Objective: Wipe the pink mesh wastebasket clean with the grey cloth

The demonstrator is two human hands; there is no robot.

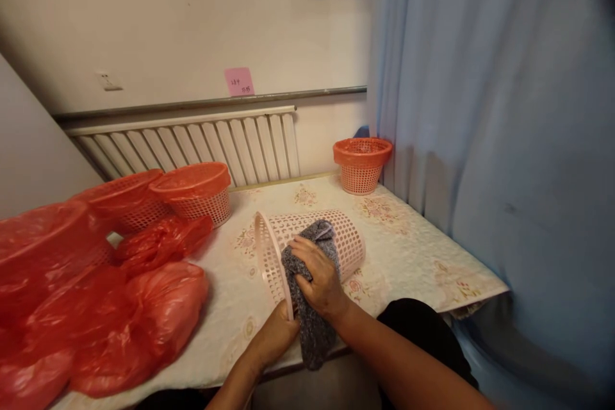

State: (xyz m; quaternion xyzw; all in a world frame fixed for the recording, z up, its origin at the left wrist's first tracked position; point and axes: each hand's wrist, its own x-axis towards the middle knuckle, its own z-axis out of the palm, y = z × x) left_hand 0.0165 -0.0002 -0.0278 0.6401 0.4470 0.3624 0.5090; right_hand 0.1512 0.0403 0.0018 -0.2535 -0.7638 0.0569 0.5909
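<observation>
A pale pink perforated plastic wastebasket point(350, 237) lies on its side near the table's front edge, its mouth facing left. My left hand point(277, 332) grips its rim at the lower front, thumb on the outside and the other fingers mostly hidden. Against the basket's side, my right hand point(317, 272) presses a dark grey speckled cloth point(314, 339), fingers bent over it. One end of the cloth hangs down past the table edge, and the other lies bunched on top of the basket.
Red plastic bags point(163, 307) pile up on the left of the flowered tablecloth point(423, 256). Behind them stand several bag-lined baskets, including one point(202, 205) near the radiator point(216, 144). Another lined basket point(361, 178) stands at the far right corner, beside a blue curtain point(432, 109).
</observation>
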